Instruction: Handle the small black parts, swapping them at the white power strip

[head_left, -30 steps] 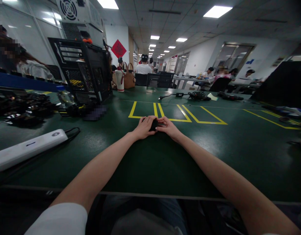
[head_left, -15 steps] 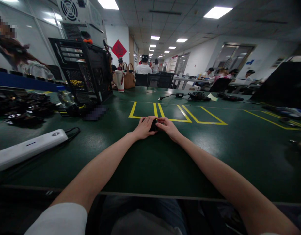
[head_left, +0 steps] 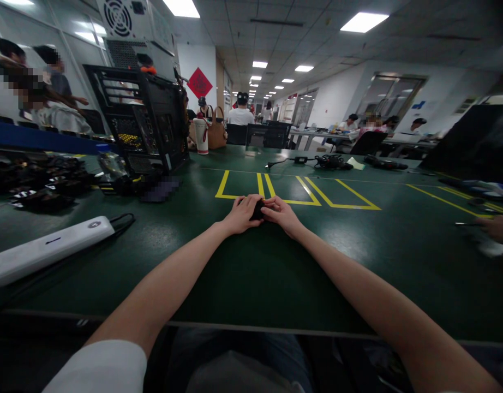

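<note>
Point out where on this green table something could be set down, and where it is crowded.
Free: the green tabletop between the left forearm and right forearm; inside the central yellow outlines; and right of the right forearm, short of another person's hand. Crowded: the left rear, with black parts, a bottle and a computer case.

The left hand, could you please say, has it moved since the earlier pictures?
No; the left hand shows no visible shift against the yellow tape.
</note>
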A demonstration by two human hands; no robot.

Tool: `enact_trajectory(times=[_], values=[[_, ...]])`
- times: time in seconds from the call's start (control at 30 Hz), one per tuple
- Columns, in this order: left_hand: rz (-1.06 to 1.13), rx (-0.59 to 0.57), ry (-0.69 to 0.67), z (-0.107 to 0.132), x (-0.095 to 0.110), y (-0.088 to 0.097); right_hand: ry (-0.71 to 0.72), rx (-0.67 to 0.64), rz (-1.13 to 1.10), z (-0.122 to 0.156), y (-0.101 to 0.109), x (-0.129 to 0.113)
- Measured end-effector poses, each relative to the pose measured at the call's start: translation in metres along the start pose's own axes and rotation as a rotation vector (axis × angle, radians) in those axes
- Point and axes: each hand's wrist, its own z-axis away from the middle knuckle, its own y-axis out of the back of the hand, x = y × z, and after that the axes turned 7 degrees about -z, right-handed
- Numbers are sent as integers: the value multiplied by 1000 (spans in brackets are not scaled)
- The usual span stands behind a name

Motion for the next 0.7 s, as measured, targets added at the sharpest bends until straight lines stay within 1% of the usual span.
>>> enact_trajectory(times=[0.07,0.23,0.43,0.7], values=[[-2,3,-1,0,0,-1,-1,3,4,-1,0,1],[-19,6,2,0,-1,-3,-60,-10,0,-3,1,1],[-23,4,-4,1,-2,-2,21,-73,21,-2,4,-1],[-23,12,-11,0,-3,-4,45,20,63,-2,0,2]])
